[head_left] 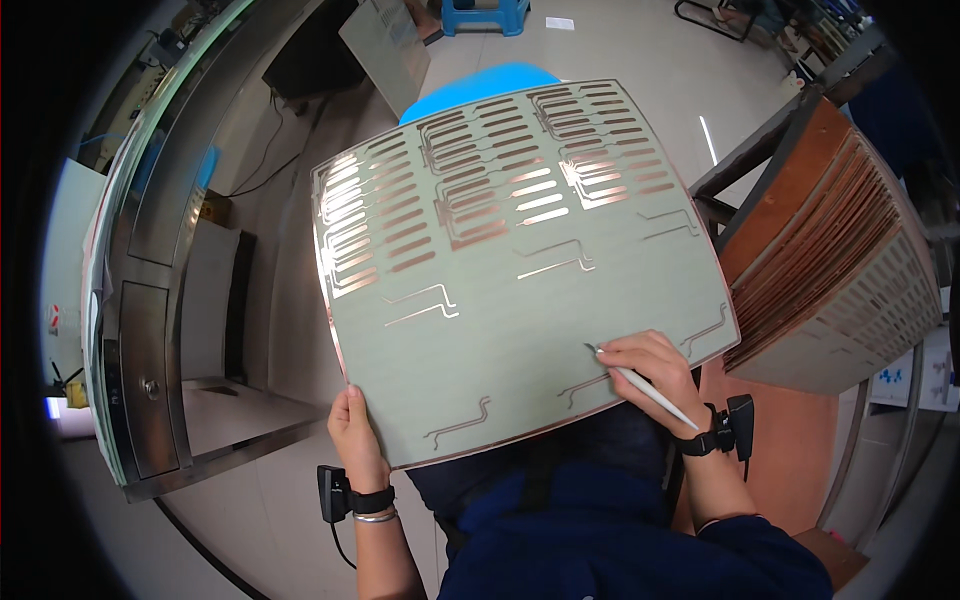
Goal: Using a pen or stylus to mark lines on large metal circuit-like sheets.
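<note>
A large pale grey-green circuit board panel (500, 340) lies tilted before me over my lap. Shiny copper bars and traces cover its far half, with a few bent traces nearer me. At its lower left edge, my left hand (355, 430) is closed on the rim, thumb on top. My right hand (655, 370) rests over the near right part of the panel, fingers pinched round a slim white pen-shaped tool (640, 384). The tool's small dark tip points left, close to the bare surface; whether it touches, I cannot tell.
To the right, a thick stack of similar copper-edged panels (820, 250) leans on a dark frame. A metal workbench with a drawer (150, 380) stands at left. Past the panel's far edge a blue object (480, 88) shows partly, with a blue stool (486, 18) farther off.
</note>
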The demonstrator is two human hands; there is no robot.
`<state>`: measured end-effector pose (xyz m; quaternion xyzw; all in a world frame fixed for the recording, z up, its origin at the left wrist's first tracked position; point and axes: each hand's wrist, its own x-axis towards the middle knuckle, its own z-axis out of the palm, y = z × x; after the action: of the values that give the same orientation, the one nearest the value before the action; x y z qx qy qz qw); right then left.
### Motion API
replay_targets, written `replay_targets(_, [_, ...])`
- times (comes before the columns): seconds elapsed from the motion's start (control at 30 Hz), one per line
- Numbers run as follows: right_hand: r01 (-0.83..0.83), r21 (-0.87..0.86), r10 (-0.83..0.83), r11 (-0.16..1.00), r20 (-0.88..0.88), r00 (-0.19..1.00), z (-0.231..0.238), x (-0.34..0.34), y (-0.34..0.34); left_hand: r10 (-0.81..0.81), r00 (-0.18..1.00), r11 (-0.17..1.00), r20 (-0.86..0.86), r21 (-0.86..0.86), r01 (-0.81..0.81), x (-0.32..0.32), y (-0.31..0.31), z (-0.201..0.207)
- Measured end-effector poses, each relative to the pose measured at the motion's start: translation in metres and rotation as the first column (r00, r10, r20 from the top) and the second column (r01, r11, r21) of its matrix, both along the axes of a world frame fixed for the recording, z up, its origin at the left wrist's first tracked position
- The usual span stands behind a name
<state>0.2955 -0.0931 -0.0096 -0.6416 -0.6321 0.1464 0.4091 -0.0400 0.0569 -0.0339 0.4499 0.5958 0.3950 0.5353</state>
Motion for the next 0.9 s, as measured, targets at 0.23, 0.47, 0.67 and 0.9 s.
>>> replay_targets(0.23, [0.054, 0.083, -0.059, 0.995, 0.063, 0.996, -0.012, -0.004, 0.005, -0.003, 1.0, 1.0, 0.008, 0.019, 0.003, 0.001, 0.0, -0.003])
replay_targets(0.47, [0.165, -0.006, -0.165, 0.986, -0.051, 0.985, 0.005, -0.014, 0.008, 0.026, 0.999, 0.999, 0.03, 0.043, -0.027, -0.004, -0.002, -0.013])
replay_targets(0.67, [0.065, 0.068, -0.061, 0.996, -0.059, 0.996, 0.004, -0.033, 0.038, 0.022, 1.0, 0.993, 0.005, 0.113, -0.022, -0.007, -0.007, -0.02])
replay_targets(0.9, [0.043, 0.139, -0.044, 0.989, 0.003, 0.999, -0.011, -0.033, 0.062, 0.027, 0.999, 0.995, 0.02, 0.091, -0.029, -0.011, -0.006, -0.026])
